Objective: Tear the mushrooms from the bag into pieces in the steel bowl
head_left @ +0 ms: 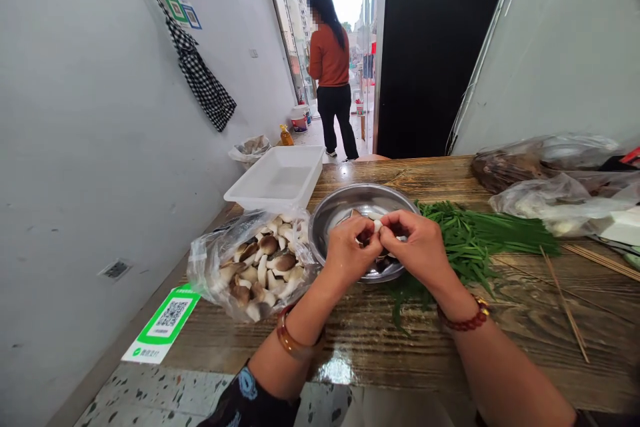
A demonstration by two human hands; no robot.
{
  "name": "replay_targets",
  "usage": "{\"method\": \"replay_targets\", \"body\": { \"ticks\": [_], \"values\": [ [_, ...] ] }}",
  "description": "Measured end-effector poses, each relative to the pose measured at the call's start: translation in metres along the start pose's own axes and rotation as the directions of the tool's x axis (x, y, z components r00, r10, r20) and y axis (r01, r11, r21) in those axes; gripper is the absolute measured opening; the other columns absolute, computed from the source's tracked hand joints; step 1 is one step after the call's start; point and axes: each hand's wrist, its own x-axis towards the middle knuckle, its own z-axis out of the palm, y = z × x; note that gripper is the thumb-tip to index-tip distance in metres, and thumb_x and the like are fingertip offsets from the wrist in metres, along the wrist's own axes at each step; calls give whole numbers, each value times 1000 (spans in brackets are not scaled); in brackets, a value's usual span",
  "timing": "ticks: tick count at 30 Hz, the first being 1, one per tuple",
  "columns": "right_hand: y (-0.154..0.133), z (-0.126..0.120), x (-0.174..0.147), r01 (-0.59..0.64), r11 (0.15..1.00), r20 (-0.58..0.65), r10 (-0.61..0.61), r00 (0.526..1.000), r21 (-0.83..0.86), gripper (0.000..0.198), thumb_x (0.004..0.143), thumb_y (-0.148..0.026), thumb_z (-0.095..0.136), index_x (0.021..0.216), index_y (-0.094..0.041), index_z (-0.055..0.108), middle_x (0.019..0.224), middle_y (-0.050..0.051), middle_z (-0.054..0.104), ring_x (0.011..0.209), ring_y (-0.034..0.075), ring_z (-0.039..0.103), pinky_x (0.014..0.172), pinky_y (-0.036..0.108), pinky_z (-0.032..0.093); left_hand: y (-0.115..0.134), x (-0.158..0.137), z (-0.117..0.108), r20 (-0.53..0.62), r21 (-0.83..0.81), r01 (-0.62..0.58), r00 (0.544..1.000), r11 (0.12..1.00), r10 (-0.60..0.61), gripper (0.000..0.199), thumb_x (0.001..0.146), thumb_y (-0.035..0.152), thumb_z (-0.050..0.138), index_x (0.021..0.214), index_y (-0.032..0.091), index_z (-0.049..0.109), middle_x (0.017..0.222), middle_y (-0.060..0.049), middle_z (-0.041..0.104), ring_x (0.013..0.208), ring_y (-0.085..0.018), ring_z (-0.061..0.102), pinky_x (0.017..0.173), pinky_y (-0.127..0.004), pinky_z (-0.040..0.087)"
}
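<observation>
Glossy wooden table (400, 353), open bag of mushrooms (265, 267), white tray (283, 179), metal bowl (367, 196), green leaves (470, 230), thin sticks (565, 307)

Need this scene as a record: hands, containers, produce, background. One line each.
left hand: fingertips pinching a white piece
right hand: fingertips on the same piece
bowl: metal, under both hands; contents partly hidden
bag: clear, open, left of bowl, holding mushrooms
tray: white, beyond bag
greens: right of bowl
surface: wooden table
background: person near the glass doorway, orange top
</observation>
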Motion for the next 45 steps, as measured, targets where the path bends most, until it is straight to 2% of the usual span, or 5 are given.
{"method": "replay_targets", "body": {
  "ticks": [11, 19, 30, 37, 45],
  "values": [
    [-4, 0, -3, 218, 967, 34, -215, 976, -129, 8, 82, -17, 56, 79, -21, 62, 73, 1, 65, 66, 15, 60, 63, 27, 46, -2, 2, -9, 25, -141, 116, 993, 983, -113, 6, 73, 20, 55, 70, 16, 58, 65, 0, 58, 60, -11, 51, 60, -23, 40],
    [-5, 6, -8, 282, 941, 18, -284, 959, -188, 6, 82, -16, 56, 81, -19, 60, 73, 1, 65, 69, 15, 61, 64, 27, 45, 3, 4, -12, 12, -116, 175, 984, 978, -175, 7, 66, 14, 51, 61, 16, 55, 59, 3, 53, 59, -10, 46, 59, -22, 36],
    [-9, 9, -7, 63, 997, -20, -64, 998, -42, 7, 73, -17, 58, 71, -19, 64, 65, -1, 66, 55, 12, 57, 56, 24, 45, -2, 2, -8, 17, -244, 198, 980, 950, -200, 8, 65, 15, 51, 59, 15, 56, 59, 3, 53, 58, -9, 45, 57, -21, 36],
    [-4, 3, -3, -140, 967, 71, 128, 989, 214, 14, 77, -28, 61, 76, -17, 68, 67, 2, 68, 55, 13, 59, 52, 22, 46, 0, 1, -10, 75, -422, 285, 957, 861, -280, 9, 71, 19, 54, 71, 14, 61, 63, 2, 57, 58, -9, 48, 55, -19, 37],
    [-3, -2, 1, -214, 931, 93, 195, 976, 295, 19, 77, -35, 63, 81, -17, 69, 73, 3, 70, 62, 14, 63, 58, 24, 51, 0, 1, -7, 152, -329, 263, 963, 907, -224, 6, 69, 20, 59, 68, 14, 57, 62, 2, 54, 57, -8, 46, 54, -19, 38]
  ]
}}
